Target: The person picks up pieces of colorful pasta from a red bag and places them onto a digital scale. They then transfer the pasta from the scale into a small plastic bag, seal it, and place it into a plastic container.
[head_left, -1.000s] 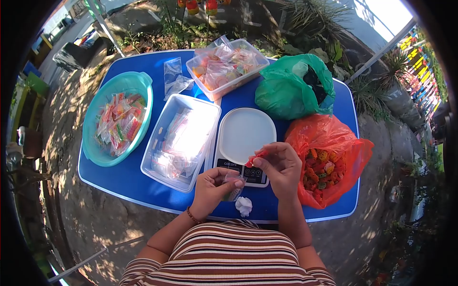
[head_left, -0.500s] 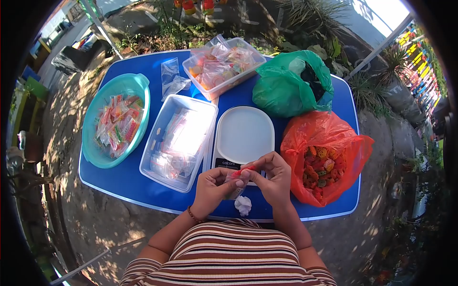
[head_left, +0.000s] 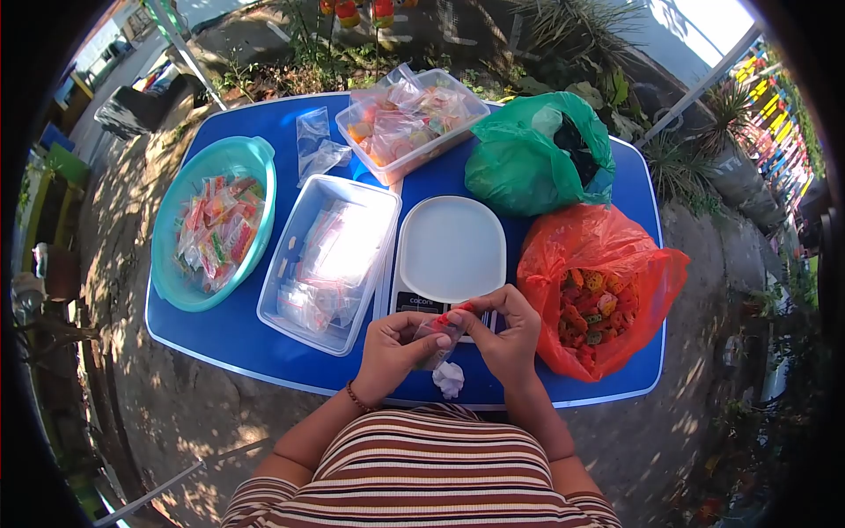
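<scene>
My left hand (head_left: 389, 350) pinches a small clear plastic bag (head_left: 432, 344) in front of the scale. At the bag's mouth, my right hand (head_left: 508, 333) closes its thumb and fingers on a small red piece (head_left: 457, 313), whose exact kind I cannot make out. Just beyond both hands stands a white kitchen scale (head_left: 451, 249) with a bare top. Below the bag lies a crumpled white tissue (head_left: 448, 379). To the right, an orange plastic bag (head_left: 645, 273) gapes around many small red and yellow pieces (head_left: 599, 308).
A white tub (head_left: 275, 322) holds clear small bags, left of the scale. A teal basin (head_left: 164, 255) of filled packets sits farther left. Another clear tub (head_left: 392, 172) and a green plastic bag (head_left: 515, 167) are at the back of the blue table (head_left: 238, 359).
My right hand has shifted slightly, and the red piece now sits a little lower at the bag's mouth. Everything on the table stays in place.
</scene>
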{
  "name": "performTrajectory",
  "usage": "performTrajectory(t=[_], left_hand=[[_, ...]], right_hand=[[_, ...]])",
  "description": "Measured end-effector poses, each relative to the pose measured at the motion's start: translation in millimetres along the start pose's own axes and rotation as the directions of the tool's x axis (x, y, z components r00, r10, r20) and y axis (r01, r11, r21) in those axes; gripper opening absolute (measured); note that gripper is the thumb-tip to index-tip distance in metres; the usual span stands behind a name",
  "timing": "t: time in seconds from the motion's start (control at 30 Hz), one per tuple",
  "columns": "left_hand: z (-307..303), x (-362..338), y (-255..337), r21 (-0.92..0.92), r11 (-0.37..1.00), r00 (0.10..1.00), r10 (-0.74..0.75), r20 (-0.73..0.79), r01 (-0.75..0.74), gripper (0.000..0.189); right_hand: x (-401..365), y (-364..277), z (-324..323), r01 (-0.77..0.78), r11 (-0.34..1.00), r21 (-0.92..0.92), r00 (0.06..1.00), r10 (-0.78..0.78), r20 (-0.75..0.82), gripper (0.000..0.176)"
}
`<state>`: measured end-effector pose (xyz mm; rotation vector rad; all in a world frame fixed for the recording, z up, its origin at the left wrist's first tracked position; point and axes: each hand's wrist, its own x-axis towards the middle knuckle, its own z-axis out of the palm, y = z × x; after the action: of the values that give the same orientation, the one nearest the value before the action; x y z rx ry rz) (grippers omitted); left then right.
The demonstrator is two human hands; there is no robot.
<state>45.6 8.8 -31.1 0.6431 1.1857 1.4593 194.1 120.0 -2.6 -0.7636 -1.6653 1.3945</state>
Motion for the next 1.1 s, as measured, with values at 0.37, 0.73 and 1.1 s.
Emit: performTrajectory(t=[0.37,0.73,1.1], left_hand=[[0,1,2,-0.062,0.998,0.997,-0.029,0.065,0.033,0.039],[-6,5,0,-0.083,0.995,0.996,-0.045,0.076,0.051,0.040],[-3,3,9,-0.026,1.000,0.973,0.000,0.233,0.006,0.062]], right_hand=[[-6,13,5,0.208,0.967,-0.146,0.978,-0.207,0.023,0.022],[-6,14,-2,0.012,1.000,0.026,0.996,-0.015,0.091,0.012],[2,6,-22,0.353,0.857,-0.375,0.927,-0.374,0.017,0.016]])
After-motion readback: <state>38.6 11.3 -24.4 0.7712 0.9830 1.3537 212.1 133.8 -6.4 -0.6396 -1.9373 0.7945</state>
